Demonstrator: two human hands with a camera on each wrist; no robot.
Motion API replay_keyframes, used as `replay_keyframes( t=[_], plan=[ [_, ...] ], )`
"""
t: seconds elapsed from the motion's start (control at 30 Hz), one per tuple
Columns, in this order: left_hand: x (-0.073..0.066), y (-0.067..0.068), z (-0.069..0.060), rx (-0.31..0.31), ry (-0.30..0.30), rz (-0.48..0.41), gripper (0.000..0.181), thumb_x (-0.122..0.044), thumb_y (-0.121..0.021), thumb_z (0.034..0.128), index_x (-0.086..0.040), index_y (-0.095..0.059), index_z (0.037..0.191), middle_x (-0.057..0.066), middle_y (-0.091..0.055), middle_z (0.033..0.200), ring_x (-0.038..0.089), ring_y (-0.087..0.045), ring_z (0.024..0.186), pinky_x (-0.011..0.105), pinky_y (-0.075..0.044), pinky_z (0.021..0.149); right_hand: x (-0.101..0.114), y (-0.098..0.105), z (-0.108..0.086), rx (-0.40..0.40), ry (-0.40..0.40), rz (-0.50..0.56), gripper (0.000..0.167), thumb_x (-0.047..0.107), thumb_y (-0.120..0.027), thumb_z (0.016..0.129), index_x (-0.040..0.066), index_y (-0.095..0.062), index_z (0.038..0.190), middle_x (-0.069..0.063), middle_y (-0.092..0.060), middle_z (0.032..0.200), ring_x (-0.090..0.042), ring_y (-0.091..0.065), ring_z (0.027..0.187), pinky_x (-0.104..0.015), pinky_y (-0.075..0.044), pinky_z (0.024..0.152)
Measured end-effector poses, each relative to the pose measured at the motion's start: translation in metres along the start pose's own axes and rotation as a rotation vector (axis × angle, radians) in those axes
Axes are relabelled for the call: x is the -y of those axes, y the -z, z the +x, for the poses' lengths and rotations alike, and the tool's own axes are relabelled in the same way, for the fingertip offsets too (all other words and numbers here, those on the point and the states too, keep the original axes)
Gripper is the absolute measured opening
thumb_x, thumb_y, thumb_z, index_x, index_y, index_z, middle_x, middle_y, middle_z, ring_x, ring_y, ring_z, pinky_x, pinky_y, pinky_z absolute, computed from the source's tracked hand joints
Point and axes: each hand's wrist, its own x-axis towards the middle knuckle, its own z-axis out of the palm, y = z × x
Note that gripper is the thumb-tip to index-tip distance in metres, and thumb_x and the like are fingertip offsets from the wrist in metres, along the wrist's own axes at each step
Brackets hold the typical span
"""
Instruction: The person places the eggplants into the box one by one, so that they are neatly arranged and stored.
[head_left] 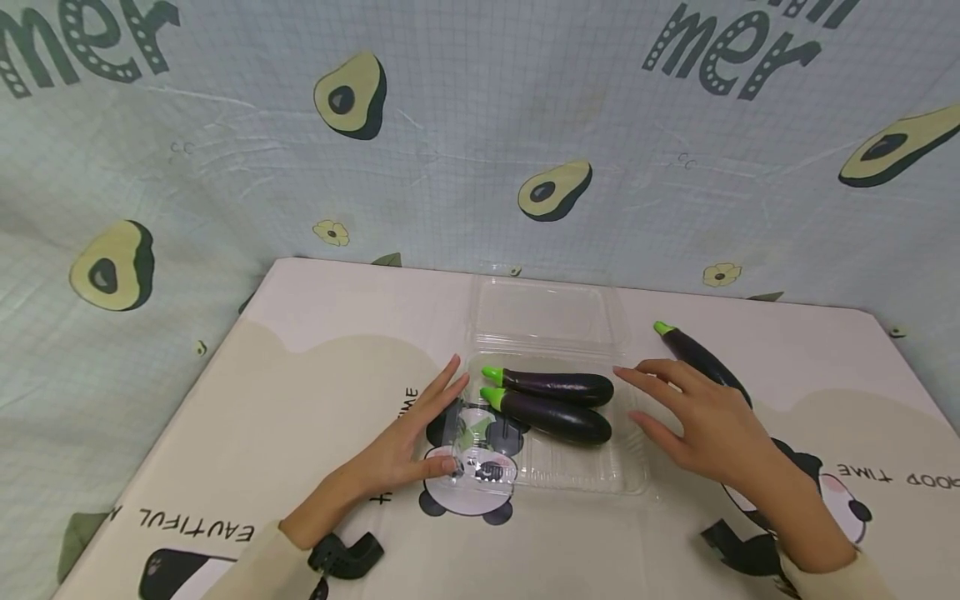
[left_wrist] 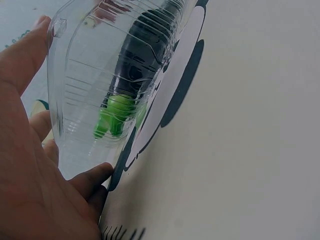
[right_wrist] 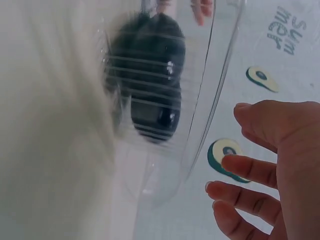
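Note:
A clear plastic clamshell box (head_left: pixel 577 475) lies on the table with its lid (head_left: pixel 547 310) folded back. Inside are two dark purple eggplants, the far one (head_left: pixel 562 387) and the near one (head_left: pixel 555 417), green stems pointing left. My left hand (head_left: pixel 408 442) is at the box's left side, fingers spread; in the left wrist view its fingertips seem to touch the clear wall (left_wrist: pixel 75 85). Off the box's right side hovers my right hand (head_left: pixel 701 417), fingers loosely bent and holding nothing. A third eggplant (head_left: pixel 701 357) lies beyond that hand, its lower end partly hidden.
The table's cover (head_left: pixel 330 392) is printed with pandas and lettering. Behind it hangs a pale curtain (head_left: pixel 450 167) with avocado prints, meeting the table's far edge. Black wrist straps (head_left: pixel 348 557) sit at both sleeves.

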Motion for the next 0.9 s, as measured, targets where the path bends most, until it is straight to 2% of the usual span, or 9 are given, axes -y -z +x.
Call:
replay_keyframes(
  t=[0.13, 0.23, 0.37, 0.47, 0.6, 0.7, 0.9],
  plan=[
    [0.000, 0.000, 0.000, 0.000, 0.000, -0.004, 0.086, -0.043, -0.066, 0.0865, -0.014, -0.020, 0.154, 0.005, 0.002, 0.161, 0.028, -0.002, 0.145, 0.067, -0.015, 0.105, -0.006, 0.003, -0.007, -0.029, -0.036, -0.001, 0.049, 0.051, -0.040, 0.099, 0.020, -0.059, 0.132, -0.006, -0.060, 0.113, -0.017, -0.058, 0.074, -0.026, -0.040, 0.042],
    [0.000, 0.001, -0.001, 0.004, 0.003, -0.002, 0.086, -0.041, -0.066, 0.0864, -0.015, -0.019, 0.154, 0.005, 0.002, 0.161, 0.028, -0.002, 0.145, 0.067, -0.015, 0.105, -0.011, 0.004, -0.014, -0.035, -0.070, 0.001, 0.051, 0.052, -0.040, 0.098, 0.018, -0.060, 0.130, -0.006, -0.060, 0.112, -0.015, -0.056, 0.066, -0.023, -0.037, 0.040],
    [0.000, 0.001, -0.001, 0.006, -0.001, 0.000, 0.086, -0.041, -0.066, 0.0869, -0.014, -0.019, 0.154, 0.007, 0.002, 0.160, 0.028, -0.002, 0.145, 0.067, -0.015, 0.105, -0.017, 0.006, -0.022, -0.030, -0.118, 0.014, 0.050, 0.052, -0.047, 0.096, 0.017, -0.060, 0.130, -0.002, -0.059, 0.113, -0.013, -0.058, 0.069, -0.021, -0.035, 0.040],
    [0.001, 0.001, -0.001, 0.004, -0.002, 0.002, 0.086, -0.045, -0.064, 0.0877, -0.012, -0.020, 0.154, 0.007, 0.001, 0.160, 0.028, -0.002, 0.145, 0.067, -0.015, 0.105, -0.021, 0.008, -0.028, -0.029, -0.155, 0.018, 0.047, 0.043, -0.060, 0.091, 0.017, -0.060, 0.130, 0.000, -0.059, 0.111, -0.011, -0.057, 0.072, -0.021, -0.037, 0.041],
    [0.000, 0.000, 0.000, 0.001, 0.006, 0.000, 0.086, -0.050, -0.061, 0.0881, -0.013, -0.020, 0.154, 0.006, 0.002, 0.161, 0.028, -0.002, 0.145, 0.067, -0.014, 0.105, -0.023, 0.010, -0.034, -0.046, -0.201, 0.007, 0.051, 0.025, -0.074, 0.082, 0.015, -0.060, 0.130, 0.002, -0.058, 0.103, -0.008, -0.051, 0.062, -0.022, -0.040, 0.044],
    [-0.001, 0.000, 0.000, 0.000, 0.007, -0.004, 0.086, -0.049, -0.062, 0.0877, -0.013, -0.020, 0.154, 0.005, 0.002, 0.161, 0.028, -0.002, 0.145, 0.067, -0.014, 0.105, -0.026, 0.012, -0.039, -0.066, -0.228, 0.005, 0.053, 0.019, -0.076, 0.079, 0.014, -0.060, 0.129, 0.001, -0.057, 0.100, -0.009, -0.052, 0.059, -0.021, -0.041, 0.045],
    [0.000, 0.000, 0.000, 0.000, 0.009, 0.003, 0.086, -0.045, -0.064, 0.0872, -0.011, -0.021, 0.153, 0.004, 0.002, 0.161, 0.027, -0.002, 0.145, 0.067, -0.015, 0.105, -0.036, 0.014, -0.051, -0.088, -0.248, 0.042, 0.051, 0.019, -0.076, 0.080, 0.009, -0.061, 0.128, -0.003, -0.059, 0.106, -0.010, -0.052, 0.058, -0.016, -0.037, 0.043]
  ],
)
